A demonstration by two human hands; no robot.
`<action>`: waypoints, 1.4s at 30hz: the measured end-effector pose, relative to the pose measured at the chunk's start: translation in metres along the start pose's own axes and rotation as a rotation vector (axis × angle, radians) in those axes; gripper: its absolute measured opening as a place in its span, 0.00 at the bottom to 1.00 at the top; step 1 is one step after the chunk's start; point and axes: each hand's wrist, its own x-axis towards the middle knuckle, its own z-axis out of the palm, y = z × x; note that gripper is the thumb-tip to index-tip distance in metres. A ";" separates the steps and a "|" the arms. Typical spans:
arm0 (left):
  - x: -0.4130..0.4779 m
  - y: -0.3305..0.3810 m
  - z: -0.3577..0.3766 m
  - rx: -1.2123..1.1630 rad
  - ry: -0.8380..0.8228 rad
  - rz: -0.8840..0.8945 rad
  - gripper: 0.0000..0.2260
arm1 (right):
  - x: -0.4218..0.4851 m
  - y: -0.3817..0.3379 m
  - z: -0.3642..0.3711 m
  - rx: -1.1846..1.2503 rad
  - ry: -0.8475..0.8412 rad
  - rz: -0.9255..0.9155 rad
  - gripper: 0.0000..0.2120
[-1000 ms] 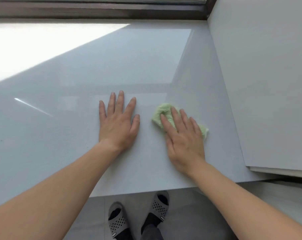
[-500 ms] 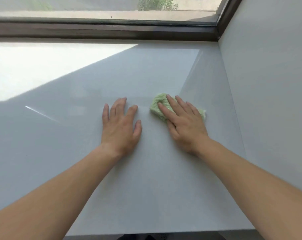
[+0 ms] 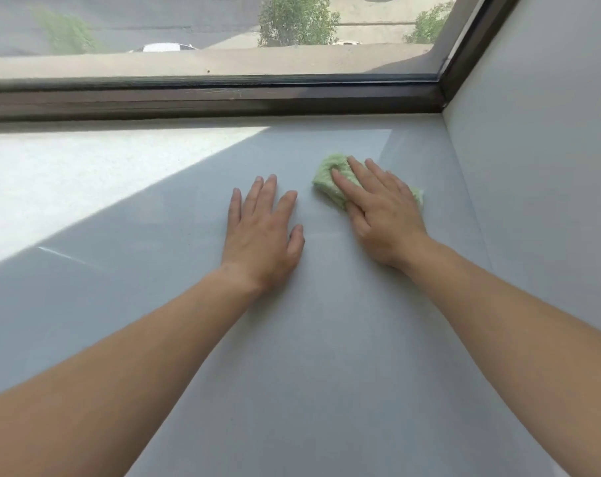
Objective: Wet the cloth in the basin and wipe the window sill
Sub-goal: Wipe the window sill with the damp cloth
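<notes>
A small light-green cloth (image 3: 328, 179) lies bunched on the wide pale-grey window sill (image 3: 326, 339), right of centre. My right hand (image 3: 381, 215) presses flat on top of the cloth, fingers stretched toward the window, covering most of it. My left hand (image 3: 263, 232) rests palm-down on the bare sill just left of the cloth, fingers spread, holding nothing. No basin is in view.
A dark window frame (image 3: 209, 98) runs along the sill's far edge. A white side wall (image 3: 540, 173) bounds the sill on the right. Bright sunlight falls on the sill's left part (image 3: 68, 177).
My right hand has pushed the cloth away from me, toward the window. The view has tilted up, so the sill's front edge and my feet have dropped out of sight.
</notes>
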 end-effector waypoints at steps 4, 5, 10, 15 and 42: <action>0.025 0.012 0.006 0.029 -0.055 0.033 0.25 | 0.066 0.030 -0.009 -0.026 0.118 0.408 0.25; 0.029 0.015 0.008 0.051 -0.061 0.025 0.26 | 0.072 0.024 -0.006 -0.034 0.142 0.459 0.25; 0.031 0.020 0.015 0.126 -0.043 0.002 0.27 | 0.060 0.015 -0.006 -0.028 0.062 0.114 0.25; 0.031 0.020 0.013 0.124 -0.046 0.002 0.28 | 0.062 0.056 -0.012 -0.079 0.168 0.385 0.26; 0.033 0.015 0.012 0.132 -0.076 0.029 0.29 | -0.005 0.041 -0.013 -0.053 0.070 0.558 0.26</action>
